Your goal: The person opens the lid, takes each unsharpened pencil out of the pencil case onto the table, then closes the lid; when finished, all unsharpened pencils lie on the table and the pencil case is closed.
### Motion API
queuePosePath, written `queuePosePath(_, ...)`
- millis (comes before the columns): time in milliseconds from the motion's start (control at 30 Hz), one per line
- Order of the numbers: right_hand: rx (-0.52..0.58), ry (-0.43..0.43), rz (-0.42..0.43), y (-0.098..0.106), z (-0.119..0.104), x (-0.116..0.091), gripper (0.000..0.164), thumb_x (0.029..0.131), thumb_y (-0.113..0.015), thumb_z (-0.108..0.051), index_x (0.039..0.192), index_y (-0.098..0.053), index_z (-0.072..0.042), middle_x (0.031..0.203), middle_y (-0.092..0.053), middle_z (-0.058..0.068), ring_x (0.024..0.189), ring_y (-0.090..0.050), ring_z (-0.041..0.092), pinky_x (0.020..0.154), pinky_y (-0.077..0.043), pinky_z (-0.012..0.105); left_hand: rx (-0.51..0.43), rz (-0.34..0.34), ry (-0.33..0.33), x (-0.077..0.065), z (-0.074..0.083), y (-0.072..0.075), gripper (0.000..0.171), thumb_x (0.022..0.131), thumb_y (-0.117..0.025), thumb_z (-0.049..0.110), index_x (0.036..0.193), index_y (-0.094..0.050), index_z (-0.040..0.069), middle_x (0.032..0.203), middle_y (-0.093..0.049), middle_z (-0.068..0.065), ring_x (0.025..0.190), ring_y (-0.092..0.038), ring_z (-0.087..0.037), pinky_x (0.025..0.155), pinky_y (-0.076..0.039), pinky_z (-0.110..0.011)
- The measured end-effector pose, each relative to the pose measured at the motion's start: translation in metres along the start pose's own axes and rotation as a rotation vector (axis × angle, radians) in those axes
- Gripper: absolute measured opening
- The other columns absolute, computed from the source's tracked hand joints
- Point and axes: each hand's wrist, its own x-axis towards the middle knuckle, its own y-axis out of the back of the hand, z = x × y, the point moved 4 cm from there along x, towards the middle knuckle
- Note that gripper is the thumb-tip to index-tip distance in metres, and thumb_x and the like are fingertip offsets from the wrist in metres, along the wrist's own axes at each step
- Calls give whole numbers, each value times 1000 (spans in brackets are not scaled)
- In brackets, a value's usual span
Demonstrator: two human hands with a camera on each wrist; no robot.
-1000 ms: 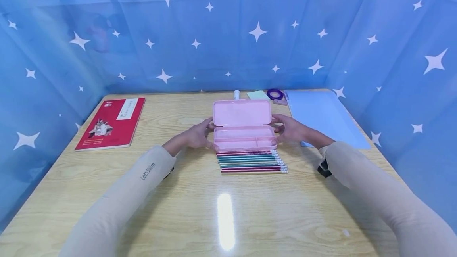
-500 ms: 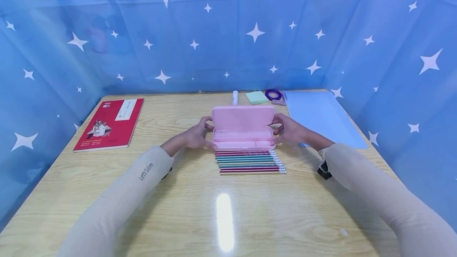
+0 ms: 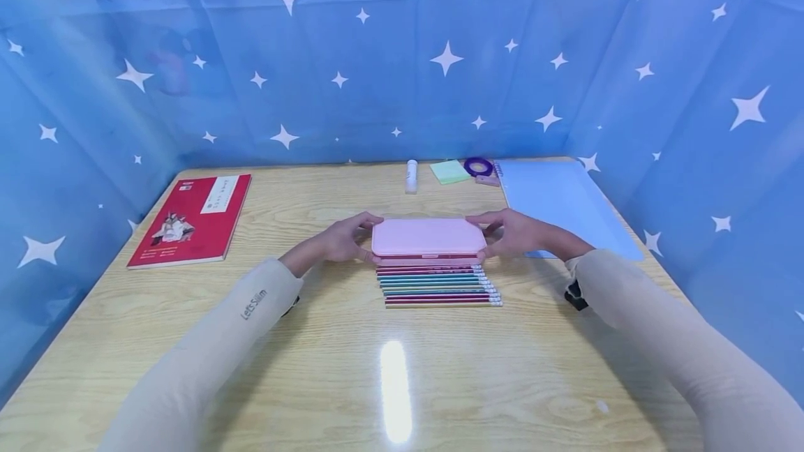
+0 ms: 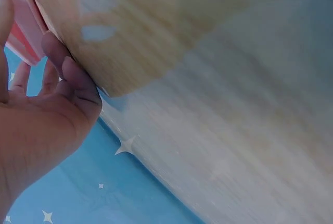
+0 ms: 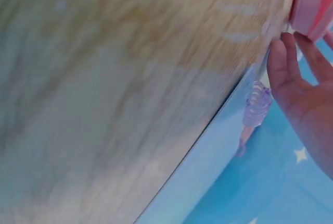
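A pink pencil case lies in the middle of the table, its lid lowered almost flat with a thin darker gap along the front. At its left end my left hand grips it, thumb by the front corner and fingers at the lid's edge. My right hand holds the other end in much the same way. Both wrist views show the slit between lid and base at the case's end. Just in front of the case, several pencils lie side by side, eraser ends to the right.
A red book lies at the left. Behind the case are a white glue stick, green sticky notes, a purple tape roll and a small pinkish block. A pale blue spiral notebook sits at the right, under the right forearm's line.
The pencil case's lid has swung forward and down from standing upright, covering the compartments. Both hands have stayed at the ends, their upper fingers shifting onto the lid. The glue stick is now fully visible.
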Motion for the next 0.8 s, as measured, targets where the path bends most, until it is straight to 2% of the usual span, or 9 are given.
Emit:
queuePosePath(167, -5, -15, 57, -2, -2, 3, 74, 84, -79, -43, 144, -52, -7, 139, -57, 14, 108, -61, 26, 92, -54, 44, 49, -36, 0, -3, -1, 2, 86, 75, -88, 29, 148, -44, 16, 148, -45, -8, 145, -31, -30, 120, -22, -50)
queuePosePath(300, 8, -59, 78, -2, -2, 4, 72, 82, -82, -39, 141, -56, -7, 139, -57, 14, 103, -62, 24, 82, -56, 36, 57, -64, -14, -5, -1, 3, 85, 80, -84, 34, 151, -40, 14, 153, -41, -9, 146, -29, -29, 120, -22, -49)
queuePosePath(467, 24, -77, 79, 0, -3, 5, 75, 80, -83, -40, 142, -55, -7, 141, -55, 16, 102, -64, 26, 78, -56, 33, -13, -20, 12, -4, 1, 3, 72, 87, -77, 36, 147, -45, 13, 147, -46, -11, 142, -36, -29, 117, -29, -48)
queuePosePath(633, 41, -90, 74, -1, -5, 5, 75, 80, -83, -38, 142, -55, -8, 140, -56, 16, 102, -65, 27, 79, -57, 35, -2, 34, 70, -2, 6, 1, 68, 83, -82, 35, 140, -51, 15, 141, -51, -9, 136, -42, -28, 115, -33, -47)
queuePosePath(800, 43, -109, 70, -2, -7, 5, 75, 79, -84, -38, 142, -55, -9, 141, -56, 15, 103, -65, 27, 82, -57, 36, 9, 55, 118, -2, 9, -1, 67, 80, -84, 33, 137, -52, 16, 140, -52, -8, 135, -43, -28, 115, -33, -47)
